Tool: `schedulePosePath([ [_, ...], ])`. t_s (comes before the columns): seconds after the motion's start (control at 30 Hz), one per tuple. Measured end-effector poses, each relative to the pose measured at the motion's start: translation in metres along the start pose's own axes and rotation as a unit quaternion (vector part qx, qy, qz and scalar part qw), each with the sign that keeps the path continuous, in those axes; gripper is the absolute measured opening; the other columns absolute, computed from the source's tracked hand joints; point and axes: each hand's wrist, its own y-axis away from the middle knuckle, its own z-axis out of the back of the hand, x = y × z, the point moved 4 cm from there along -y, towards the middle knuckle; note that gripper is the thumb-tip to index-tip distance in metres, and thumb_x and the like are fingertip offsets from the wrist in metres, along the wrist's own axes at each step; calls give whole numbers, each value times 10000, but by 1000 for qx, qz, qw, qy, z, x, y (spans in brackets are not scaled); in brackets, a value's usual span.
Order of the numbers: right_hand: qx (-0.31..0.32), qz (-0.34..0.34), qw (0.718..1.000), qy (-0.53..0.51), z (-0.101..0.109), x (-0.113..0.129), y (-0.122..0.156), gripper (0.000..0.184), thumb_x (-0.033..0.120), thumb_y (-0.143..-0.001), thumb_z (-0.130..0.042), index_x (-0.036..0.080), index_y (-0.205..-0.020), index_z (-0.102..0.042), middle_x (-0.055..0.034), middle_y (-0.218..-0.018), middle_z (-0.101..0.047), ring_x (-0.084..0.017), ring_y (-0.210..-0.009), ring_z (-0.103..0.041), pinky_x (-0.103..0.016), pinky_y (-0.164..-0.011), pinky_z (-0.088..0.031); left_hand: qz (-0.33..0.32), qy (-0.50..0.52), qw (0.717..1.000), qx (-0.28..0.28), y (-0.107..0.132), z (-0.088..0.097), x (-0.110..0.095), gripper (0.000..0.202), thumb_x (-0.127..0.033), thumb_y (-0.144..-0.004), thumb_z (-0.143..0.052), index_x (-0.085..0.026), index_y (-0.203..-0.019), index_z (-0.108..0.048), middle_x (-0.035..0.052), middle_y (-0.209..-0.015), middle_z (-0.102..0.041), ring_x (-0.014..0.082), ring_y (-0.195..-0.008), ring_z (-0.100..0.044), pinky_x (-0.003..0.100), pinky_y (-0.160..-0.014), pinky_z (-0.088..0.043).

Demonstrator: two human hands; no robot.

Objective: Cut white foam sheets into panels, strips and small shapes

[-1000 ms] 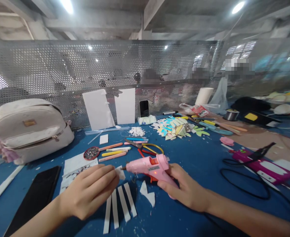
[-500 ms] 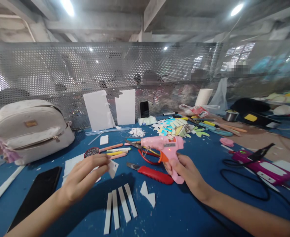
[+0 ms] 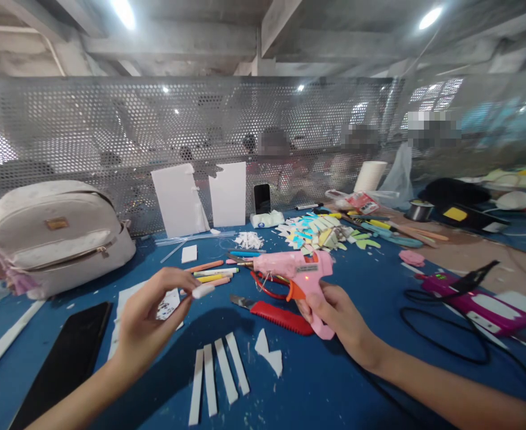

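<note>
Between thumb and fingertips, my left hand [image 3: 153, 313] pinches a small white foam piece [image 3: 203, 291], seen nearly edge-on. My right hand [image 3: 341, 313] is wrapped round the handle of a pink hot glue gun [image 3: 301, 269], its nozzle pointing left toward the piece but apart from it. A small light glows on the gun's body, and its orange trigger [image 3: 295, 291] shows in front of my fingers. Below the gun lies a red utility knife [image 3: 280, 316]. Several white foam strips [image 3: 225, 370] lie side by side near me, with white offcuts [image 3: 268, 353] to their right.
A white backpack [image 3: 59, 239] and a dark phone [image 3: 65, 352] are at left. Foam scraps [image 3: 320, 230] are heaped at the back, below a perforated metal screen [image 3: 227, 131]. Pens [image 3: 213, 278] lie mid-table. A purple power strip [image 3: 477, 304] with black cable sits at right.
The foam piece in my left hand has turned from showing its flat face to nearly edge-on, and that wrist has rotated. The glue gun has shifted slightly lower.
</note>
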Motion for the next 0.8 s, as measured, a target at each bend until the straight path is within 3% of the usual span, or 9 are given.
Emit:
schedulePosePath([
  [0.1, -25, 21, 999, 20, 0, -2, 6, 548, 608, -946, -523, 182, -602, -536, -2, -564, -502, -129, -498, -485, -247, -479, -382, 182, 75, 980, -27, 2, -10, 7, 31, -205, -901, -673, -216, -921, -652, -3, -881, -671, 106, -800, -657, 172, -699, -529],
  [0.23, -39, 72, 993, 89, -1, 3, 13, 372, 486, -929, -576, 176, -739, -653, -25, -631, -596, -152, -532, -541, -244, -476, -439, 292, 128, 948, -2, 7, -21, 9, 156, -320, -874, -705, -186, -870, -625, -16, -767, -633, 87, -685, -596, 158, -630, -482],
  [0.33, -11, 115, 984, 135, -6, 12, 14, 206, 354, -896, -601, 176, -902, -705, -46, -734, -668, -185, -623, -606, -268, -560, -509, 332, 161, 930, 9, 11, -28, 14, 236, -374, -824, -737, -180, -847, -605, -26, -708, -607, 80, -629, -547, 163, -601, -448],
  [0.43, 21, 163, 974, 155, -10, 21, 11, 148, 255, -882, -574, 187, -917, -701, -27, -687, -647, -175, -582, -582, -265, -564, -505, 361, 184, 914, 15, 15, -33, 19, 343, -433, -732, -790, -172, -806, -579, -30, -653, -579, 80, -565, -505, 170, -538, -399],
  [0.57, 65, 206, 964, 152, -14, 28, 9, 236, 196, -861, -577, 199, -1077, -672, -47, -787, -690, -190, -615, -616, -266, -588, -523, 386, 195, 902, 24, 16, -37, 18, 388, -452, -687, -813, -162, -775, -570, -35, -628, -549, 81, -561, -492, 176, -546, -384],
  [0.8, 66, 212, 965, 138, -16, 31, 10, 300, 157, -879, -579, 224, -1167, -630, -48, -913, -719, -189, -697, -656, -256, -660, -523, 393, 187, 900, 26, 13, -37, 11, 379, -459, -688, -813, -167, -739, -576, -35, -621, -537, 86, -573, -470, 184, -557, -372],
])
